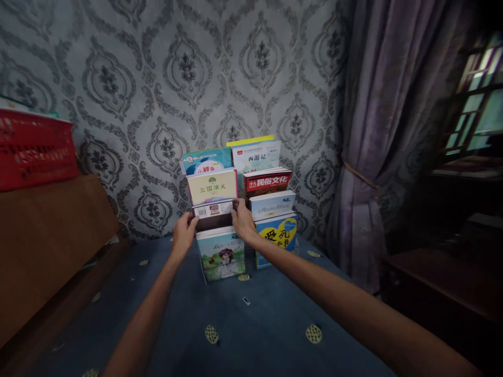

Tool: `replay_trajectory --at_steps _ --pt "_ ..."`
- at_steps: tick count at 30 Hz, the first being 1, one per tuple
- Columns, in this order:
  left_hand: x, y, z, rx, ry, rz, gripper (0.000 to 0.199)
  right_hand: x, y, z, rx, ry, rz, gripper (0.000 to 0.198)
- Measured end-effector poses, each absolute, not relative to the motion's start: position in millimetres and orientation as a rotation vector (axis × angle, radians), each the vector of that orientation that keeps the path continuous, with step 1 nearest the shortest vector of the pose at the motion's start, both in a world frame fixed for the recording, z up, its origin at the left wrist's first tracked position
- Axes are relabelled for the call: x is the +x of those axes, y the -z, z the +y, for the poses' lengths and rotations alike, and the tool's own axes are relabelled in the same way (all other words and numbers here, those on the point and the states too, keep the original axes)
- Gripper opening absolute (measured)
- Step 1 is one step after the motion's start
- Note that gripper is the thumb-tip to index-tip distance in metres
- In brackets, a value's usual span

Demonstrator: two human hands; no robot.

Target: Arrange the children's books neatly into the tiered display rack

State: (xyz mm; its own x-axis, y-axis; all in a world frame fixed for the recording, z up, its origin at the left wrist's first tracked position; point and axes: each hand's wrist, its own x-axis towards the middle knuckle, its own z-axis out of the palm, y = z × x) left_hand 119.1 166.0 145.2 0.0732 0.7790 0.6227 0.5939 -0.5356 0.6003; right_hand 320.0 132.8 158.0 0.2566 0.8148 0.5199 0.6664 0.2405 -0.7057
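Observation:
My left hand [184, 234] and my right hand [242, 220] pinch the two sides of a dark book [214, 222]. Its upper band is white with a barcode. The book sits in the left column of a tiered stand, between a cream book [212, 188] behind and a green picture book [222, 256] in front; its lower part is hidden. Behind the cream one rises a teal book [208, 158]. In the right column are a white book [257, 157], a red book [268, 181], a pale blue book [273, 205] and a blue-and-yellow book [288, 230].
A dark blue cloth [275, 319] with yellow patches covers the surface under the books. On the left, a red basket [35, 152] stands on a brown box [58, 230]. Patterned wallpaper [188, 68] is behind, and a tied purple curtain [361, 157] hangs at the right.

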Motion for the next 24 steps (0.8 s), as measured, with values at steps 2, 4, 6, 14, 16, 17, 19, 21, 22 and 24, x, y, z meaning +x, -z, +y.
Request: replay_trajectory --at_steps 2,4,6,14,16,17,19,21,22,24 --pt "120 -143 166 2.167 -1.468 1.414 0.023 320 -153 136 -1.461 -0.175 -1.434 0.026" --pt "121 -141 165 2.205 -1.469 1.436 0.024 322 -147 140 -1.458 -0.156 -1.432 0.018" --pt "122 -139 163 2.239 -1.463 1.449 0.026 325 -140 143 -1.426 -0.124 -1.435 0.013" --pt "123 -142 150 2.176 -1.476 1.327 0.035 332 -130 141 -1.243 -0.115 -1.458 0.017" --pt "123 -143 147 2.163 -1.498 1.321 0.035 334 -129 140 -1.221 -0.112 -1.459 0.018" --pt "123 -144 146 2.155 -1.515 1.311 0.034 334 -128 140 -1.209 -0.110 -1.461 0.019" --pt "122 -144 144 2.137 -1.549 1.291 0.033 335 -127 138 -1.192 -0.113 -1.469 0.020" --pt "121 -143 143 2.118 -1.564 1.294 0.032 335 -125 135 -1.182 -0.118 -1.481 0.021" --pt "120 -143 143 2.105 -1.569 1.301 0.032 335 -124 133 -1.176 -0.117 -1.485 0.021" --pt "118 -142 142 2.081 -1.583 1.306 0.034 335 -123 128 -1.161 -0.106 -1.488 0.020"
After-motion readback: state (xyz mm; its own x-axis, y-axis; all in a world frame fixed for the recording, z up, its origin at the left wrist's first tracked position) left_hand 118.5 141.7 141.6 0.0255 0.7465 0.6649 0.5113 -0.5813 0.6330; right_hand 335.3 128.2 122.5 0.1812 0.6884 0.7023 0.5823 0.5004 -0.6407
